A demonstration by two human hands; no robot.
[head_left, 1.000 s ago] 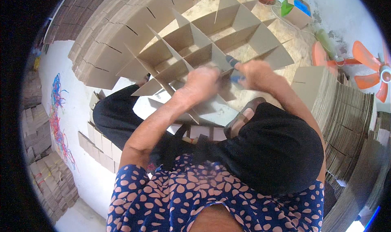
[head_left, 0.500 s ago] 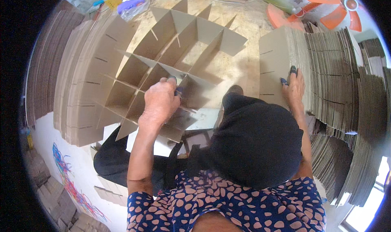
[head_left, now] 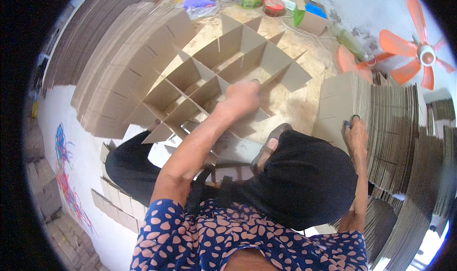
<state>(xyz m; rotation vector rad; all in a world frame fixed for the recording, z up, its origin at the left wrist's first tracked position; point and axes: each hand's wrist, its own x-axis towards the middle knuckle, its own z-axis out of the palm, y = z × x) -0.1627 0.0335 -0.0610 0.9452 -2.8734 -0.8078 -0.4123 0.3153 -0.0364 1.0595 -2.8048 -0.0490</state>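
A cardboard divider grid [head_left: 231,49], made of slotted strips crossed into open cells, lies tilted in front of me. My left hand [head_left: 242,99] is over its right part, blurred, with the fingers curled in. The fingertips are mostly hidden, so what they pinch cannot be made out. On the right, my right hand [head_left: 357,136] grips at the near end of a stack of cardboard strips [head_left: 335,102]. Its thumb and fingertips, in dark finger covers, are close together on the front strip.
Another tall stack of slotted cardboard [head_left: 138,56] stands at the left. An orange fan [head_left: 427,55] is at the far right. Tubs [head_left: 273,6], a small box [head_left: 309,16] and a purple bag [head_left: 197,4] line the back. My sandalled foot [head_left: 269,149] is near the grid.
The view has swung, shifting the scene. My left hand has moved right and farther out across the grid. My right hand stays at the stack, its thumb and fingertips drawn closer together.
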